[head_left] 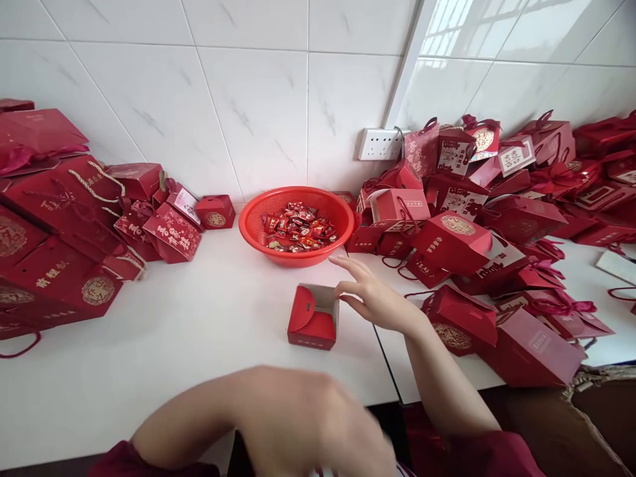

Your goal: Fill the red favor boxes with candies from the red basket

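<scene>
A small red gift box sits on the white table with its rounded flap partly raised and its pale inside showing. My right hand is at the box's right edge, fingers apart, one fingertip at or just over the rim. Low in front of me, my left hand is blurred by motion. Its fingers point down and out of sight, so what they hold, if anything, does not show. Behind the box stands a red plastic basket with many small wrapped candies in it.
Red gift boxes and bags are piled at the left. A larger heap of red boxes covers the right side. A white power strip is on the tiled wall. At the lower right is an open cardboard carton.
</scene>
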`<move>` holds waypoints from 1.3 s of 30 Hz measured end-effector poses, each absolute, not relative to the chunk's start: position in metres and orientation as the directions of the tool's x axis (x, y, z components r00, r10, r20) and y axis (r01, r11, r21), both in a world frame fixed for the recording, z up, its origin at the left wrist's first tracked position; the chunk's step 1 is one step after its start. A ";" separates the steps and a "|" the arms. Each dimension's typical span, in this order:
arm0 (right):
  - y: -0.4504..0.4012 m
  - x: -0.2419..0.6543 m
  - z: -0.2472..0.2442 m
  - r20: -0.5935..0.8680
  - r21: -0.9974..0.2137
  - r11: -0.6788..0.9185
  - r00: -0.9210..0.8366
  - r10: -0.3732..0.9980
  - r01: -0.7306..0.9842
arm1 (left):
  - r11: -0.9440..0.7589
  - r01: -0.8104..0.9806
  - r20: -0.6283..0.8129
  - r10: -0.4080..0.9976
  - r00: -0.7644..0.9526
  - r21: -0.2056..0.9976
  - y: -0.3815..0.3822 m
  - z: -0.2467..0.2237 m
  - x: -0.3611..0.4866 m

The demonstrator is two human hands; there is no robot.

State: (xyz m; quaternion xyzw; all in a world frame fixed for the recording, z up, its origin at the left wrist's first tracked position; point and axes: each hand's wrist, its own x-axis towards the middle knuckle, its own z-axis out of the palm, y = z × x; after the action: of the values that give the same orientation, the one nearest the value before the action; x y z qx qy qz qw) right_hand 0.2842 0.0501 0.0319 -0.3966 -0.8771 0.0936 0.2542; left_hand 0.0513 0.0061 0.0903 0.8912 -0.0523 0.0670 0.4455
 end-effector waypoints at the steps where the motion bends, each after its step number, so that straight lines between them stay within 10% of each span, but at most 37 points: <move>1: 0.053 0.282 0.029 0.399 -0.373 0.668 -0.538 0.742 0.644 | -0.641 -0.097 0.177 0.061 0.982 0.762 0.015 0.090 0.052; 5: 0.062 0.275 0.014 0.533 -0.403 0.671 -0.436 0.725 0.622 | -0.795 0.349 0.255 0.517 0.817 0.496 0.049 0.068 0.040; 8: 0.070 0.274 -0.007 0.650 -0.383 0.681 -0.341 0.679 0.624 | -0.784 0.482 0.302 0.604 0.737 0.392 0.064 0.045 0.027; 20: 0.073 0.287 -0.021 0.507 -0.587 0.665 -0.431 0.747 0.463 | -0.756 0.258 0.737 0.650 0.188 0.602 0.093 -0.041 0.003; 30: 0.083 0.286 -0.037 0.394 -0.690 0.579 -0.446 0.804 0.434 | -0.792 0.520 0.545 0.602 0.583 0.319 0.111 -0.040 -0.004; 39: 0.088 0.274 -0.053 0.468 -0.665 0.616 -0.407 0.784 0.422 | -0.770 0.394 0.502 0.631 0.591 0.502 0.109 -0.048 0.000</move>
State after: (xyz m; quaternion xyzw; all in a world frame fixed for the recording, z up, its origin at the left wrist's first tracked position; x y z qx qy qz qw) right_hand 0.2737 0.0881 -0.0527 -0.3737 -0.8068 0.2287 0.3962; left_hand -0.0003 0.1088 -0.0479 0.8753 0.2928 0.3444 0.1717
